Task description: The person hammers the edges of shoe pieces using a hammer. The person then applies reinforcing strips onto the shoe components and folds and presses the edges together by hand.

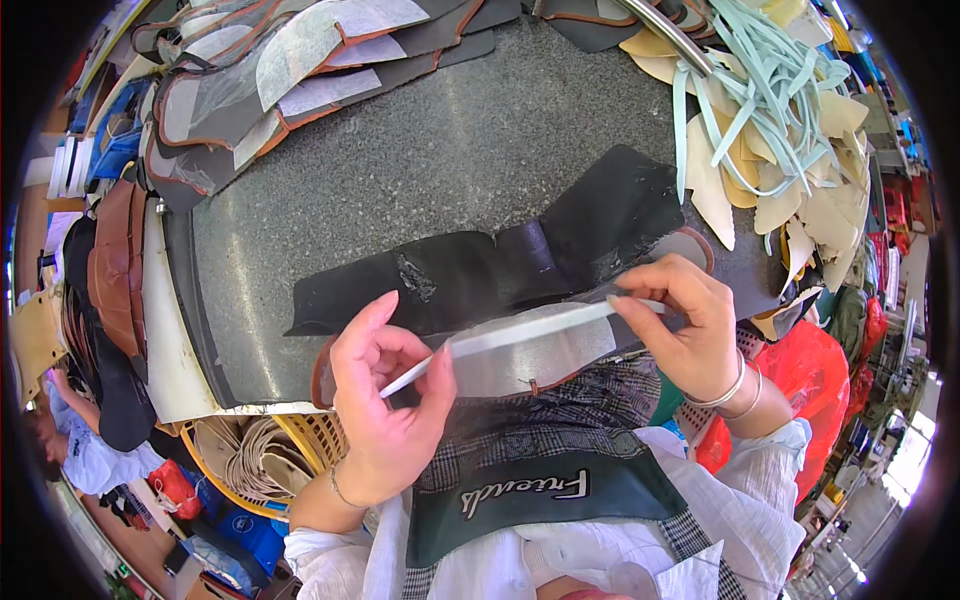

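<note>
A narrow pale strip [535,325] is stretched between my two hands over the near edge of the worktop. My left hand [390,400] pinches one end between thumb and fingers, the index finger raised. The other end is pinched by my right hand [690,325]. Just below the strip lies a dark cut piece with a whitish lining [545,365] and a brown edge, partly hidden by my hands and the strip. Beyond it, a black, creased, leather-like piece [450,280] lies across the worktop.
The speckled dark worktop [400,180] holds overlapping brown-edged pieces [330,60] at far left. Pale blue strips [770,90] and cream offcuts [790,210] are heaped at far right, beside a metal bar [670,35]. A yellow basket [310,440] of cord stands below left.
</note>
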{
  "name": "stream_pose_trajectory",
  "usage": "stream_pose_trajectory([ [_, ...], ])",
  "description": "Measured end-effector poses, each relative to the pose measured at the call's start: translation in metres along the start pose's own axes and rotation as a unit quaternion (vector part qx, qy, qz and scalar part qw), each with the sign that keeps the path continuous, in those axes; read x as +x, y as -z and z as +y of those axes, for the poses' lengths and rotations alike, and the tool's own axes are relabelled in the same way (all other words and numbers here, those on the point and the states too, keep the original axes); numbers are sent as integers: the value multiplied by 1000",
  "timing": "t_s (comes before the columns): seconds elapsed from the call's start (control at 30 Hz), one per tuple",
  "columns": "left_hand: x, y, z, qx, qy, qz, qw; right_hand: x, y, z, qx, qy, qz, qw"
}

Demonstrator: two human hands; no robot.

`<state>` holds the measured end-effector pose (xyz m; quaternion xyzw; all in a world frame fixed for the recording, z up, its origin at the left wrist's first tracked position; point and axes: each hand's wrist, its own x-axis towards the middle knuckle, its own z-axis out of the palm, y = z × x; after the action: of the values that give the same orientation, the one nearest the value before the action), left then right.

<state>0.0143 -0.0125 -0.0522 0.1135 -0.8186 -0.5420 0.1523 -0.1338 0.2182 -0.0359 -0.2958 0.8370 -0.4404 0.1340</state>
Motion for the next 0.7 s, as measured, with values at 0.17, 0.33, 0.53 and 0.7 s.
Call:
stream_pose_trajectory([
  [0.17,-1,-9,-20,124,-19,0,992,2,-17,12,-41,19,43,998],
  [0.33,30,-6,19,412,-155,-251,862,2,-12,14,-138,63,25,988],
  [0.53,33,-11,29,480,-126,-314,809,5,12,6,-105,21,-1,994],
  [0.7,30,-13,16,480,-193,-238,822,36,18,3,-340,48,1,939],
])
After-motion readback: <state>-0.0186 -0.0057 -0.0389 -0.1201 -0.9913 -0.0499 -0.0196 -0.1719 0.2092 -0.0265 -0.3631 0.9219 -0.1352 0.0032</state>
